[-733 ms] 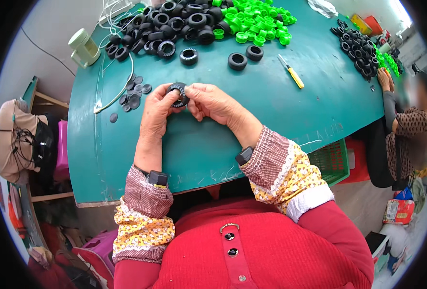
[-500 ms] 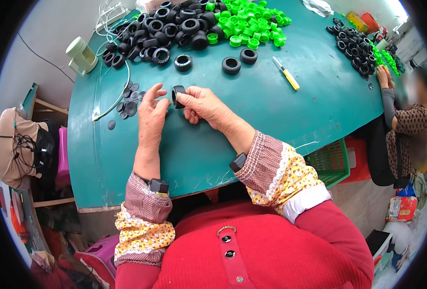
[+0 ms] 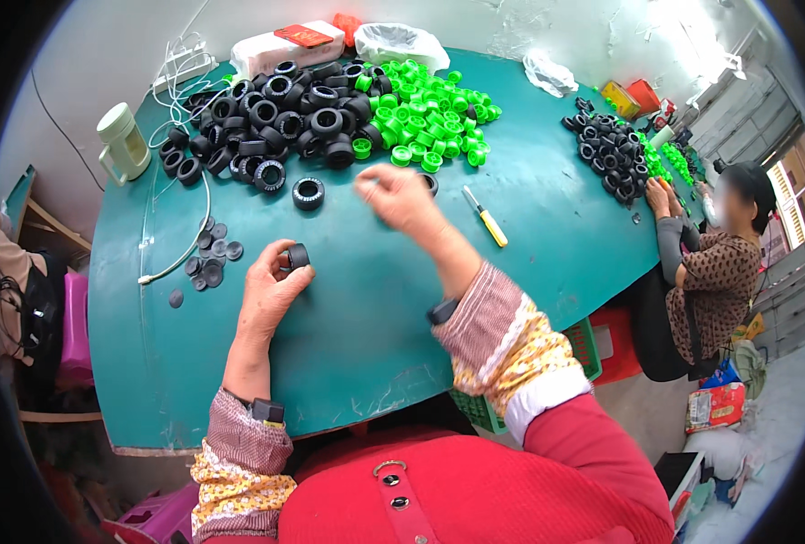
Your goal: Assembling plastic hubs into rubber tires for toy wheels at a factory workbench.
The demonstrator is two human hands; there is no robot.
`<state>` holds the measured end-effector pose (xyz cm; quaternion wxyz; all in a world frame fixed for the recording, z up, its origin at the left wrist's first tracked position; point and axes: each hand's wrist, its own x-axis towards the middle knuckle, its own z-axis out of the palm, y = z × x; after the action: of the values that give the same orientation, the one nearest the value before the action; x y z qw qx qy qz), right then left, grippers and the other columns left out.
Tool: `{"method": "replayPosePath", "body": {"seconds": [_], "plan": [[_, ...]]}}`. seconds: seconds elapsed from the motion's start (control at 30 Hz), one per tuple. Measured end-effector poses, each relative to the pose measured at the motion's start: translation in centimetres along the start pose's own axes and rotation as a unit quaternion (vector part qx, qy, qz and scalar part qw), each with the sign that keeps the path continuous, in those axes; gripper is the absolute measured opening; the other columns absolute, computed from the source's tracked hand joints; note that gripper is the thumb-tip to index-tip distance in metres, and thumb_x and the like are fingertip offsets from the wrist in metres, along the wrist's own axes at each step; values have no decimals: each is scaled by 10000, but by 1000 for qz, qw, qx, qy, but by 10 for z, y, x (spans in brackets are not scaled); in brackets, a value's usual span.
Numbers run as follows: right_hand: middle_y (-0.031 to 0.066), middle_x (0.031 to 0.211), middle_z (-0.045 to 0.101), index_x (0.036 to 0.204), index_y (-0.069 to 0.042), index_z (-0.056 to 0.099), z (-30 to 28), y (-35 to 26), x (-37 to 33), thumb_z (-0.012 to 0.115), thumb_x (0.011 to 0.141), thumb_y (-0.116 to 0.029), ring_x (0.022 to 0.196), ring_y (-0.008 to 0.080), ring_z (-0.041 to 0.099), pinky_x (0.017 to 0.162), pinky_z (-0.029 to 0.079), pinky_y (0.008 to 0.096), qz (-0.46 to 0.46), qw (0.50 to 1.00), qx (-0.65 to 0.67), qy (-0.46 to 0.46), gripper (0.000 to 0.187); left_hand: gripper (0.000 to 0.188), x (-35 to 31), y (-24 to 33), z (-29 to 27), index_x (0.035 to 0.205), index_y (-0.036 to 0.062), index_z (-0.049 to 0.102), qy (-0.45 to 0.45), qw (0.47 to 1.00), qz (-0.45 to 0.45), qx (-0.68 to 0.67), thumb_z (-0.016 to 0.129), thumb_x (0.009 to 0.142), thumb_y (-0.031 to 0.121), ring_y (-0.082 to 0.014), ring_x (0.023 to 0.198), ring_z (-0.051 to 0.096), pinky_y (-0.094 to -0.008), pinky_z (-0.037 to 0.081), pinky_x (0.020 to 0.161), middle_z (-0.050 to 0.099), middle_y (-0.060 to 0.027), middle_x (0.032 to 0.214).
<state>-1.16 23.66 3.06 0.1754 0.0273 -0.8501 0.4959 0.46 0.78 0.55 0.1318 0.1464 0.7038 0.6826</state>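
My left hand pinches a small black rubber tyre between thumb and fingers, low over the green table. Raised and smeared by motion, my right hand is just short of the heap of bright green wheel hubs; its fingers are too blurred to show a hold. Partly behind that hand lies a loose tyre. Another loose tyre with pale lettering rests in front of the big pile of black tyres.
Flat dark discs lie left of my left hand, beside a white cable. A yellow-handled tool is at the right. A lidded jug stands far left. Another person sits at the right edge by more tyres.
My right hand has let go of the tyre and moved away toward the green hubs. The tyre is now in my left hand, which was open before. The view has shifted upward.
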Motion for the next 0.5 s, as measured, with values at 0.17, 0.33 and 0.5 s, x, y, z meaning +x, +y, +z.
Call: {"method": "replayPosePath", "body": {"seconds": [0.17,0.33,0.5], "plan": [[144,807,623,858,-90,642,-58,37,45,584,721,-326,790,304,591,709,467,398,75,923,-377,28,279,431,8,13,9,1067,-12,503,4,997,-74,-17,649,693,145,-92,630,505,-215,406,567,556,-39,758],[160,872,615,872,-67,628,-56,62,74,610,674,-368,857,295,589,746,473,401,101,857,-503,-51,361,413,10,14,10,1071,-16,503,1,996,-90,-18,600,727,190,-92,560,499,-199,385,520,535,-32,736],[136,803,604,734,-54,641,-33,49,73,655,596,-317,805,287,584,699,481,378,13,866,-498,-38,298,365,4,7,4,1046,-6,505,10,996,-86,-25,602,730,151,-84,567,482,-205,395,525,535,-23,751]]}}
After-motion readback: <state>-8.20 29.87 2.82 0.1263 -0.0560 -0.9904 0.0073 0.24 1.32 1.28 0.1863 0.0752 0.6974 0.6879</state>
